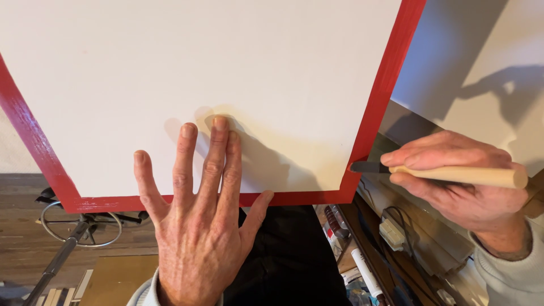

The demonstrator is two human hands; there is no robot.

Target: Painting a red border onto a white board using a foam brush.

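Note:
A large white board with a red-painted edge fills the upper view. My left hand lies flat on its lower part, fingers spread, pressing the white face and crossing the red bottom border. My right hand grips a light wooden-handled brush held level. Its dark tip touches the red border near the board's lower right corner.
Below the board are a wooden floor, a metal stand with a ring, a cardboard sheet and dark clothing. At the right a shelf holds a white tube, small items and a white power adapter. Behind stands a white wall.

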